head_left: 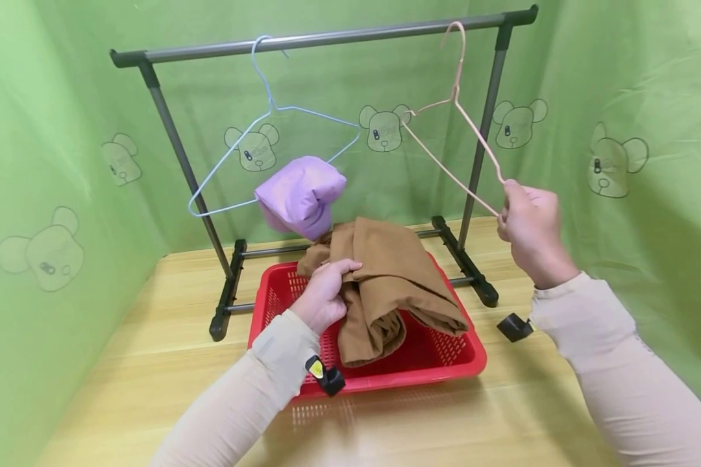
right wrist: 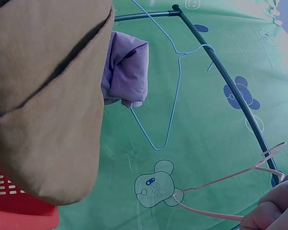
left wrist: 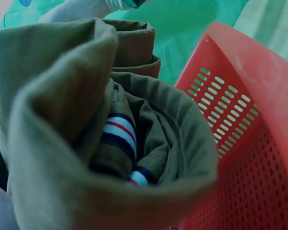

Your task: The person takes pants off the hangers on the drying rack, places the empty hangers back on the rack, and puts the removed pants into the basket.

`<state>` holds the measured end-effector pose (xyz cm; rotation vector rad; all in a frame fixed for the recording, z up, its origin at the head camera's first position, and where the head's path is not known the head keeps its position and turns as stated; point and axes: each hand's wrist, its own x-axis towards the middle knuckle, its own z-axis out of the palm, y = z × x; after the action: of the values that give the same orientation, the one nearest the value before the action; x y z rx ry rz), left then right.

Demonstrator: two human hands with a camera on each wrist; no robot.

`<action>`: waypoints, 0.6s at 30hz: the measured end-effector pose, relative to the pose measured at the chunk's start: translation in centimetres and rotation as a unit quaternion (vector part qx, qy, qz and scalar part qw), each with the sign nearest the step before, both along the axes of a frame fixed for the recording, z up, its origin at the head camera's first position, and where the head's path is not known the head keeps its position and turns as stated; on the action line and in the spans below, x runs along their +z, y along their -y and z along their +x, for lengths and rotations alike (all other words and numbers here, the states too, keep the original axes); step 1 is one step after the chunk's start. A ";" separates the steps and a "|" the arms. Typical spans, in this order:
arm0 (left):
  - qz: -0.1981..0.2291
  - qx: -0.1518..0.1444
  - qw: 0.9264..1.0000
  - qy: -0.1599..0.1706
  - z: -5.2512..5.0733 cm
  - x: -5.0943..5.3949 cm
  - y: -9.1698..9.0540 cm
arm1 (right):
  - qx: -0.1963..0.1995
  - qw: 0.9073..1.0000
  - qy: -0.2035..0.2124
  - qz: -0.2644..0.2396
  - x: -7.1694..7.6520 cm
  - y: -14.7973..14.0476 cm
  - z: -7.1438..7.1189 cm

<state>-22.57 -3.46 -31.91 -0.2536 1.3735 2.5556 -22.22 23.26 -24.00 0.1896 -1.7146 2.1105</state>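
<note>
My left hand (head_left: 325, 295) grips a folded brown garment (head_left: 380, 259) above the red basket, thumb on top of the cloth. In the left wrist view the brown cloth (left wrist: 53, 115) fills much of the picture, with striped bands (left wrist: 120, 134) inside its folds. On the right, my right hand (head_left: 531, 227) pinches the lower corner of a pink hanger (head_left: 476, 130), whose hook is up at the rail. The right wrist view shows the fingers (right wrist: 264, 213) at the pink hanger's end. A purple folded cloth (head_left: 304, 194) hangs over the bottom bar of a blue hanger (head_left: 228, 152).
A black and grey rack (head_left: 350, 34) stands behind, its feet on the wooden table (head_left: 122, 363). The red basket (head_left: 385, 379) sits in front, partly between the feet. Green curtains (head_left: 29, 162) with bear drawings enclose the back and both sides.
</note>
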 end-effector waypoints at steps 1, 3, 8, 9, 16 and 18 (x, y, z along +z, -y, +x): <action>-0.001 -0.001 1.000 0.001 0.1 0.0 0.0 | 0.001 1.000 -0.001 0.001 0.0 0.0 0.0; -0.003 -0.003 1.000 0.000 0.2 -0.1 0.1 | 0.001 1.000 -0.002 0.002 0.0 0.0 0.1; -0.001 -0.005 1.000 -0.004 0.6 -0.4 0.3 | 0.002 1.000 -0.001 0.001 -0.2 0.1 0.0; 0.000 -0.006 1.000 -0.005 0.7 -0.4 0.3 | 0.002 1.000 -0.001 0.001 -0.2 0.1 0.0; -0.007 -0.013 1.000 -0.009 1.4 -0.5 0.5 | 0.002 1.000 0.008 -0.003 -0.2 0.2 0.1; -0.012 -0.017 1.000 -0.009 1.5 -0.6 0.6 | 0.002 1.000 0.011 -0.001 -0.2 0.2 0.1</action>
<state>-21.09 -4.01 -32.54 -0.2088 1.4029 2.5215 -22.14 23.03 -24.23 0.1705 -1.7260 2.1247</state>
